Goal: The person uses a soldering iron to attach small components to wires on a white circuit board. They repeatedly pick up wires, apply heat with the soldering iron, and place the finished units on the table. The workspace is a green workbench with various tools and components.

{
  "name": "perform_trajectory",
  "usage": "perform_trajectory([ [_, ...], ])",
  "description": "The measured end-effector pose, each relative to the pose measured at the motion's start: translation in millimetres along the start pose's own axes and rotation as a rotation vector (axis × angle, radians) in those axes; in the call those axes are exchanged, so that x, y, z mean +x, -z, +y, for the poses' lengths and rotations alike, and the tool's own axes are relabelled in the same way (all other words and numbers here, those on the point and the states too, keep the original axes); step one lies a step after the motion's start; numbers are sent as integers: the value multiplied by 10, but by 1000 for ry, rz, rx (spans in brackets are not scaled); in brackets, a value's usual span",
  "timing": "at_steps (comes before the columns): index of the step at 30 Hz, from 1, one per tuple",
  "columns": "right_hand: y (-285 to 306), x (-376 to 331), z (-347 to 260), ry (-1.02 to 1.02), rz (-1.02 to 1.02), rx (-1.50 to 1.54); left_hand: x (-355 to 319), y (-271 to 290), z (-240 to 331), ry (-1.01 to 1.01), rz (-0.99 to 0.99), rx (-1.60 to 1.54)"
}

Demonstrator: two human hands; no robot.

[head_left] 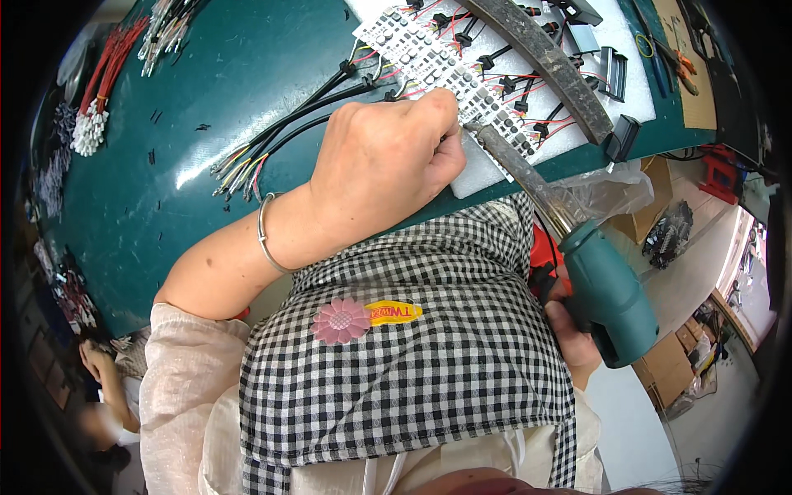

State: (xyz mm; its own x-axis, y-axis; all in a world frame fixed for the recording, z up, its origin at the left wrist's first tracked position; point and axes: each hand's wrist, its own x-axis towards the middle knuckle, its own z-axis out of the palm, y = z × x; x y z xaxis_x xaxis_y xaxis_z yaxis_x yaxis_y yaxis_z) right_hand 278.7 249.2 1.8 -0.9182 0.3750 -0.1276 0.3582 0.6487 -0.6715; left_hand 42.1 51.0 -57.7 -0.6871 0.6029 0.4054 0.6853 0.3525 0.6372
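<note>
A white circuit board panel (412,51) with rows of small components lies on a white foam sheet (483,177). My left hand (388,157) is closed at the board's near edge, fingers pinched together; what they hold is hidden behind the knuckles. My right hand (573,338), partly hidden, grips a green soldering gun (610,289). Its metal barrel slants up and left, and its tip (478,132) comes to the board just beside my left fingertips. Whether it touches cannot be made out. Black cables (297,120) with bare coloured wire ends run from the board's left side.
A dark metal bar (540,62) lies across the board and foam. Small black housings (612,73) stand at the right. Bundles of red wires (107,70) lie on the green mat (239,49) at far left. Pliers (685,73) rest at far right. Another person (107,404) sits at lower left.
</note>
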Motion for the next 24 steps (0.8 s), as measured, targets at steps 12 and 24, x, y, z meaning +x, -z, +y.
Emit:
perform_trajectory([
  [12,-12,-111,-53,-193,130,292,40,-37,1,-20,-24,-12],
  [24,-47,245,-233,-28,179,811,46,113,59,45,-145,-68],
])
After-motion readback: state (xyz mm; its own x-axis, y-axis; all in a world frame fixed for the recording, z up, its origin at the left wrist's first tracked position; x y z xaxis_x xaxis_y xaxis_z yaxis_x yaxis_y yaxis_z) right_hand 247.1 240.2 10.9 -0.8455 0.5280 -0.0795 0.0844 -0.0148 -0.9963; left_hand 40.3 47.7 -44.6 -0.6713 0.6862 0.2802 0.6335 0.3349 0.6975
